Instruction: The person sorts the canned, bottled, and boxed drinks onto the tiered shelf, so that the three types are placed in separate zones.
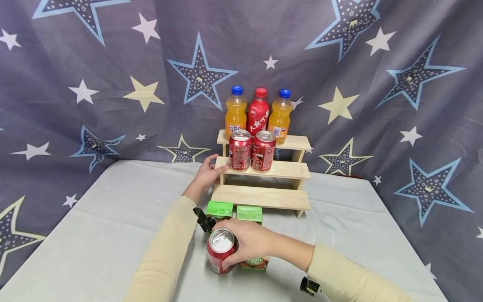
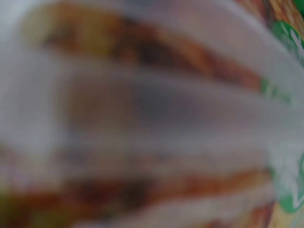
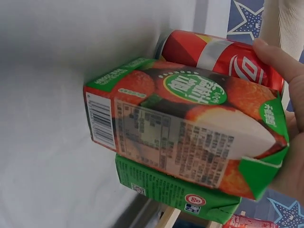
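Note:
A red can (image 1: 220, 251) with a silver top stands on the cloth, gripped by the right hand (image 1: 250, 241); the right wrist view shows the can (image 3: 213, 56) lying across the picture beside the thumb of that hand (image 3: 289, 95). The left hand (image 1: 206, 174) holds the left end of the wooden three-step rack (image 1: 260, 196) at its middle step. Two green-topped juice cartons stand before the rack, one at left (image 1: 220, 209), the other (image 1: 249, 214) partly behind the right hand. A blurred carton surface (image 2: 166, 52) fills the left wrist view.
On the rack's top step are two orange drink bottles (image 1: 235, 111) (image 1: 280, 115) with a red bottle (image 1: 258, 113) between them. Two red cans (image 1: 240, 151) (image 1: 263, 152) stand side by side on the middle step. A star-patterned curtain (image 1: 241, 54) hangs behind.

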Available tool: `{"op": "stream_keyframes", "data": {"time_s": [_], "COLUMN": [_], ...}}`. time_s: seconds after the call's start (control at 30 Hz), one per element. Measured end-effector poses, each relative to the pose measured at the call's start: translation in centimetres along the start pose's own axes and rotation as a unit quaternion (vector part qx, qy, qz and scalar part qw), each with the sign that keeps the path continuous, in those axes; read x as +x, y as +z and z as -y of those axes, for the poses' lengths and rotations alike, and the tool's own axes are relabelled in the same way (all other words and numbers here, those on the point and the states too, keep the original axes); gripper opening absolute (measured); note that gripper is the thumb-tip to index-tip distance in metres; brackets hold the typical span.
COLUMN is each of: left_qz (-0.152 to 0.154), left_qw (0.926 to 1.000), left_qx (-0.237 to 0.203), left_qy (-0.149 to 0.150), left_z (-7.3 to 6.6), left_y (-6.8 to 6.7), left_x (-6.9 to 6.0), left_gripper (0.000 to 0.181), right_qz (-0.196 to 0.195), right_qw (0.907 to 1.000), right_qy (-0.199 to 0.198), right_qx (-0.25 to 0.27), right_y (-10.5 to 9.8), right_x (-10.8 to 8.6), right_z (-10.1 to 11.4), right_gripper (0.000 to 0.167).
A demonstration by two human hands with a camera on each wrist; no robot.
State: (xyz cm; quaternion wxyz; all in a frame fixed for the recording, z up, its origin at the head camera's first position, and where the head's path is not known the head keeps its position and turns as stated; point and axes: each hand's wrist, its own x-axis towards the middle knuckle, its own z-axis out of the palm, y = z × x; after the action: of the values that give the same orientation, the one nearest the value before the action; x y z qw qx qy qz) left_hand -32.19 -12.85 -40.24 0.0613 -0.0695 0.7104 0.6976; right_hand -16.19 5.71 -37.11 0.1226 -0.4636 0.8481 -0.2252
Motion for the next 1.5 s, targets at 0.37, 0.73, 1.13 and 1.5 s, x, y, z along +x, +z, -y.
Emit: {"op": "stream_keyframes", "data": {"time_s": [0.37, 0.73, 1.13, 1.5], "left_qz": [0.004, 0.001, -0.001, -0.006], "left_qw": [0.9999, 0.9999, 0.9998, 0.9998], "left_qx": [0.007, 0.012, 0.011, 0.017], "left_qy": [0.006, 0.010, 0.014, 0.007], "left_z": [0.0, -0.2, -0.2, -0.2], "left_y": [0.0, 0.1, 0.1, 0.1], "left_x": [-0.2, -0.3, -0.3, -0.1], "left_gripper": [0.073, 0.072, 0.072, 0.072], "right_qz": [-0.012, -0.045, -0.119, -0.190], "right_qw": [0.9998, 0.9916, 0.9540, 0.9294], "right_qy": [-0.004, 0.026, 0.055, 0.038], "right_qx": [0.015, 0.119, 0.270, 0.314], "right_y": [0.0, -1.0, -2.2, -4.0], "right_x": [-0.1, -1.4, -2.6, -3.7], "right_z": [0.2, 0.7, 1.6, 2.8], "right_gripper": [0.067, 0.069, 0.068, 0.067]}}
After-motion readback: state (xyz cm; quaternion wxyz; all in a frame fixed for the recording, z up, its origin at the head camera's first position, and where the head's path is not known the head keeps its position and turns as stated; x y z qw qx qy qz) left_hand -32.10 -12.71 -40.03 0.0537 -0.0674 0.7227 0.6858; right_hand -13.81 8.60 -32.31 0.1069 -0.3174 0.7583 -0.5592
